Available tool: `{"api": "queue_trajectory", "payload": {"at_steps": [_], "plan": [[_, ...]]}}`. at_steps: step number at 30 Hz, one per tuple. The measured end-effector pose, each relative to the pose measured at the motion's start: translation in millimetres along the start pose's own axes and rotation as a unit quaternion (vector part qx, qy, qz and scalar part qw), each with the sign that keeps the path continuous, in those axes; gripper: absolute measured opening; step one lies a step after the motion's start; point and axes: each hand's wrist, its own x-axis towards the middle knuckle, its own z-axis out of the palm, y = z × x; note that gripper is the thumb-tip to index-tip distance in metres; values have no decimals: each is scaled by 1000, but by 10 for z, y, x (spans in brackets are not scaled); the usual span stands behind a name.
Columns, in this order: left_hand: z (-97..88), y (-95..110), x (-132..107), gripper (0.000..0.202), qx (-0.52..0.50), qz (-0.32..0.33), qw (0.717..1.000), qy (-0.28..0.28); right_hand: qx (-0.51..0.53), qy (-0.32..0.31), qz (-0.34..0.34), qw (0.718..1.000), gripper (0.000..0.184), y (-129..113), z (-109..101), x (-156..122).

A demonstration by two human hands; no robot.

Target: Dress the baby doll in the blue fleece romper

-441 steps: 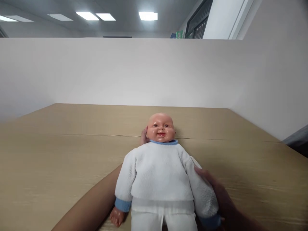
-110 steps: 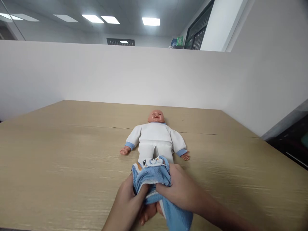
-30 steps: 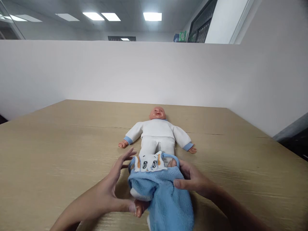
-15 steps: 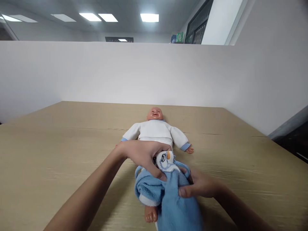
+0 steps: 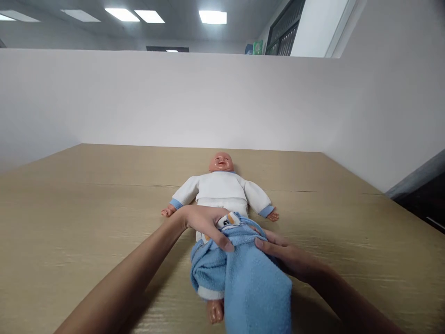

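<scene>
In the head view, I have the blue terry overalls (image 5: pixel 257 283) at the lower centre, gathered over the legs of the baby doll (image 5: pixel 221 162), which lies face up on the wood-grain table (image 5: pixel 104 232). The left hand (image 5: pixel 206 220) pinches the waist edge, thumb on the outer cloth, remaining fingers mostly hidden behind it. The right hand (image 5: pixel 287 253) grips the opposite side, thumb in front, fingers partly covered by fabric. One leg is bunched above a bare foot (image 5: pixel 215 311); the other extends toward me, covering the second foot. The left hand and folded cloth obstruct the white embroidered panel (image 5: pixel 232 219), leaving an eye motif and orange patches exposed. The doll's white sweater (image 5: pixel 222 186) has blue cuffs, with both arms spread on the table. A white partition (image 5: pixel 201 97) rises behind the table; a dark object (image 5: pixel 422 208) occupies the right edge. Above the partition, I observe ceiling lights (image 5: pixel 212 17), a barred window (image 5: pixel 284 32) and a green package (image 5: pixel 257 47), whose white marking is too small to read.
</scene>
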Motion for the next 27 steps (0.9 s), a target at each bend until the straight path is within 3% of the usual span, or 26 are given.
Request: {"api": "queue_trajectory", "payload": {"at_steps": [6,8,12,15,17,19,21,23,25,27], "plan": [[28,-52,33,44,-16,-12,1000,4,-98,-148,47,983,66,-75,-119,-95],[72,-33,44,45,-33,-17,999,-27,-74,-109,15,991,62,-49,-126,-88],[150,22,57,51,-76,-25,993,-88,27,46,-23,998,53,72,-111,-16],[142,-6,60,54,-63,-5,996,-71,36,58,-6,998,53,107,-114,6],[111,-65,56,44,-42,15,998,-36,2,17,10,1000,55,71,-127,-21],[84,-129,48,37,-30,32,999,-13,-39,-66,17,997,66,7,-138,-69],[78,-177,40,36,-33,39,999,-13,-65,-157,21,985,82,-50,-138,-112],[92,-199,33,36,-50,35,998,-16,-57,-190,21,980,93,-65,-130,-131],[117,-200,31,40,-76,28,997,-22,-29,-144,-1,989,90,-23,-124,-120],[140,-192,37,52,-101,22,994,-39,15,-64,-37,997,75,60,-129,-90]]}}
